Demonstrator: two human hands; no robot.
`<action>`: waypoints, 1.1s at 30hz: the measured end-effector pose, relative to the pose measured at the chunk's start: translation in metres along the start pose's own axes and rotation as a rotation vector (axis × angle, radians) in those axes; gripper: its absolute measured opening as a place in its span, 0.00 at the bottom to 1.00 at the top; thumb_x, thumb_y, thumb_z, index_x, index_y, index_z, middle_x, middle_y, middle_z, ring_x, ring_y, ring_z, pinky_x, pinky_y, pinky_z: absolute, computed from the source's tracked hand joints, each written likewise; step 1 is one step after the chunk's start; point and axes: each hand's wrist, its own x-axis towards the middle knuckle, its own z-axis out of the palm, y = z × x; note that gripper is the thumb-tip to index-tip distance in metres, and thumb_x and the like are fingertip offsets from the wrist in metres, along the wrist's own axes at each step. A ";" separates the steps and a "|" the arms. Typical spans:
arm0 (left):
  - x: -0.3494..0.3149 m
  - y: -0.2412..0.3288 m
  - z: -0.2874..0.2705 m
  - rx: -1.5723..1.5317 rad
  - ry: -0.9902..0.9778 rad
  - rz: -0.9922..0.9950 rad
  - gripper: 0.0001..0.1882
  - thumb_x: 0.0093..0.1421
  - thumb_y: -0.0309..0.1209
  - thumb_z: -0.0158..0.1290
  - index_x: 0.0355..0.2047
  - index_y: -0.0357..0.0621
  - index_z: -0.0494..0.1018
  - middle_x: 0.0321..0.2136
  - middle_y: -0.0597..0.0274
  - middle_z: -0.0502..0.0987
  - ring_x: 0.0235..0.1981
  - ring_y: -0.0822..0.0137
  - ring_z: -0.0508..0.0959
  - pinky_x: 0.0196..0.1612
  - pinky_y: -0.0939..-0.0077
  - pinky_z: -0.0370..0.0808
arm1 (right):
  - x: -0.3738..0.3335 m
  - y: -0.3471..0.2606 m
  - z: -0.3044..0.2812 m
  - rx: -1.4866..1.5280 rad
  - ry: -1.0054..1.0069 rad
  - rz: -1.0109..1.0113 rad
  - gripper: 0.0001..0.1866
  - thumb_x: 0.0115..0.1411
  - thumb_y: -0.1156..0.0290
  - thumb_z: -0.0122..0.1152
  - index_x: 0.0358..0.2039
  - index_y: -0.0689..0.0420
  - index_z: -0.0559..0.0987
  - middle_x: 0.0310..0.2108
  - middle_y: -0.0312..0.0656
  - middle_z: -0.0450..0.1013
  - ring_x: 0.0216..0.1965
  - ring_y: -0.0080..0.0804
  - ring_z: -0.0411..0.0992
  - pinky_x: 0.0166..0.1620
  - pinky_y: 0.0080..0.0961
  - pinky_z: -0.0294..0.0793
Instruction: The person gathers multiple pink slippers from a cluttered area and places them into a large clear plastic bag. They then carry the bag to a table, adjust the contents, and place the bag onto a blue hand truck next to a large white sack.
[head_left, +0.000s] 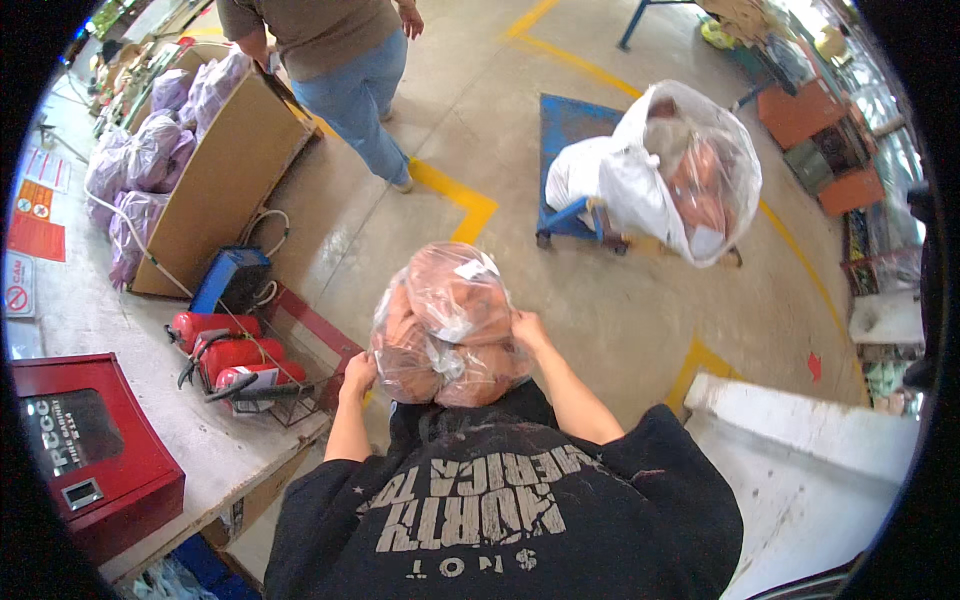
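Note:
A bulky clear plastic bag (447, 330) full of orange-brown pieces is held in front of my body. My left hand (360, 372) is closed on its left edge, and my right hand (526, 330) grips its right side. What the pieces inside are, I cannot tell through the wrinkled plastic. A whitish label or scrap shows near the top of the bag.
Ahead, a blue platform trolley (575, 115) carries a large white sack (640, 190) with orange-brown contents. Another person (345, 80) walks at the upper left. A big cardboard box (225, 165) of purplish bags, red fire extinguishers (245, 350) and a red cabinet (110, 460) line my left.

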 end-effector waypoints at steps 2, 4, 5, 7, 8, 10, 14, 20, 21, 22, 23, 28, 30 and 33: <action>0.011 0.052 0.002 0.238 0.094 0.148 0.25 0.66 0.47 0.43 0.36 0.36 0.80 0.31 0.37 0.81 0.40 0.40 0.82 0.46 0.51 0.76 | 0.019 0.001 -0.035 0.117 -0.032 0.076 0.23 0.69 0.55 0.49 0.46 0.62 0.81 0.40 0.49 0.81 0.42 0.31 0.76 0.45 0.34 0.74; 0.021 0.093 0.003 0.311 0.112 0.248 0.24 0.66 0.45 0.43 0.36 0.37 0.80 0.34 0.36 0.80 0.42 0.38 0.81 0.48 0.49 0.76 | 0.020 0.007 -0.059 0.271 -0.055 0.117 0.23 0.70 0.55 0.48 0.47 0.61 0.81 0.40 0.44 0.80 0.43 0.30 0.74 0.47 0.33 0.73; 0.027 0.111 0.005 0.332 0.105 0.324 0.23 0.65 0.44 0.43 0.36 0.37 0.80 0.35 0.35 0.80 0.42 0.38 0.80 0.49 0.49 0.76 | 0.020 0.007 -0.067 0.347 -0.034 0.181 0.22 0.71 0.56 0.47 0.48 0.61 0.81 0.40 0.41 0.79 0.44 0.29 0.74 0.47 0.32 0.72; 0.041 0.133 0.001 0.390 0.083 0.285 0.23 0.65 0.44 0.43 0.36 0.36 0.80 0.36 0.35 0.80 0.43 0.37 0.80 0.49 0.49 0.75 | 0.019 0.003 -0.076 0.450 -0.057 0.205 0.22 0.72 0.55 0.47 0.48 0.60 0.81 0.40 0.38 0.78 0.44 0.28 0.73 0.48 0.32 0.72; 0.050 0.142 0.000 0.392 0.104 0.310 0.23 0.65 0.44 0.44 0.36 0.36 0.80 0.37 0.35 0.80 0.43 0.37 0.80 0.50 0.48 0.75 | 0.023 -0.002 -0.080 0.487 -0.048 0.239 0.22 0.72 0.55 0.47 0.48 0.59 0.81 0.40 0.36 0.78 0.44 0.28 0.72 0.49 0.32 0.71; 0.071 0.150 -0.009 0.415 0.106 0.334 0.23 0.66 0.44 0.43 0.38 0.34 0.79 0.37 0.36 0.80 0.41 0.37 0.80 0.48 0.48 0.75 | 0.039 -0.026 -0.079 0.487 -0.019 0.148 0.22 0.71 0.54 0.49 0.47 0.59 0.81 0.39 0.41 0.80 0.44 0.31 0.75 0.48 0.33 0.72; 0.124 0.145 -0.038 0.284 0.069 0.249 0.22 0.66 0.41 0.43 0.40 0.33 0.77 0.34 0.37 0.81 0.36 0.41 0.82 0.42 0.51 0.78 | 0.088 -0.102 -0.076 0.052 0.068 0.001 0.26 0.71 0.50 0.45 0.44 0.59 0.83 0.39 0.55 0.80 0.42 0.46 0.79 0.48 0.38 0.75; 0.178 0.114 -0.095 0.002 0.002 0.106 0.24 0.66 0.44 0.46 0.42 0.30 0.77 0.31 0.40 0.82 0.30 0.49 0.84 0.32 0.55 0.78 | 0.145 -0.249 -0.036 -0.319 0.089 -0.115 0.28 0.67 0.43 0.43 0.39 0.53 0.84 0.38 0.55 0.79 0.44 0.59 0.77 0.49 0.49 0.74; 0.184 0.113 -0.100 -0.013 0.016 0.135 0.25 0.66 0.44 0.47 0.42 0.29 0.77 0.30 0.40 0.81 0.27 0.50 0.83 0.30 0.56 0.78 | 0.149 -0.264 -0.036 -0.299 0.055 -0.146 0.27 0.66 0.44 0.44 0.37 0.52 0.84 0.38 0.53 0.80 0.44 0.59 0.77 0.49 0.48 0.75; 0.189 0.115 -0.105 0.003 -0.004 0.083 0.25 0.66 0.44 0.47 0.42 0.29 0.77 0.30 0.40 0.81 0.25 0.52 0.82 0.28 0.57 0.77 | 0.155 -0.278 -0.036 -0.293 0.059 -0.149 0.27 0.66 0.43 0.44 0.36 0.52 0.84 0.38 0.53 0.80 0.44 0.59 0.77 0.49 0.48 0.75; 0.195 0.120 -0.109 -0.053 0.018 0.116 0.26 0.66 0.45 0.49 0.47 0.30 0.76 0.34 0.42 0.82 0.33 0.55 0.81 0.36 0.59 0.77 | 0.164 -0.290 -0.038 -0.284 0.063 -0.149 0.27 0.66 0.43 0.44 0.36 0.52 0.84 0.37 0.53 0.80 0.44 0.59 0.77 0.49 0.48 0.75; 0.238 0.207 -0.133 -0.181 -0.063 -0.044 0.24 0.67 0.42 0.47 0.42 0.28 0.75 0.23 0.50 0.77 0.16 0.60 0.77 0.19 0.62 0.72 | 0.239 -0.314 -0.069 -0.228 0.042 -0.132 0.27 0.68 0.44 0.42 0.36 0.52 0.84 0.38 0.53 0.80 0.45 0.58 0.77 0.48 0.48 0.75; 0.254 0.264 -0.138 -0.080 -0.019 0.053 0.22 0.67 0.42 0.45 0.39 0.31 0.75 0.20 0.47 0.76 0.14 0.59 0.76 0.19 0.60 0.72 | 0.277 -0.310 -0.091 -0.206 0.055 -0.081 0.27 0.68 0.45 0.43 0.39 0.51 0.84 0.39 0.55 0.79 0.44 0.58 0.77 0.48 0.48 0.75; 0.275 0.358 -0.141 0.161 0.016 0.091 0.21 0.67 0.43 0.44 0.40 0.36 0.78 0.25 0.40 0.79 0.20 0.53 0.80 0.26 0.56 0.77 | 0.337 -0.291 -0.130 -0.140 0.070 -0.034 0.26 0.68 0.47 0.42 0.41 0.52 0.84 0.40 0.58 0.79 0.45 0.58 0.77 0.48 0.48 0.75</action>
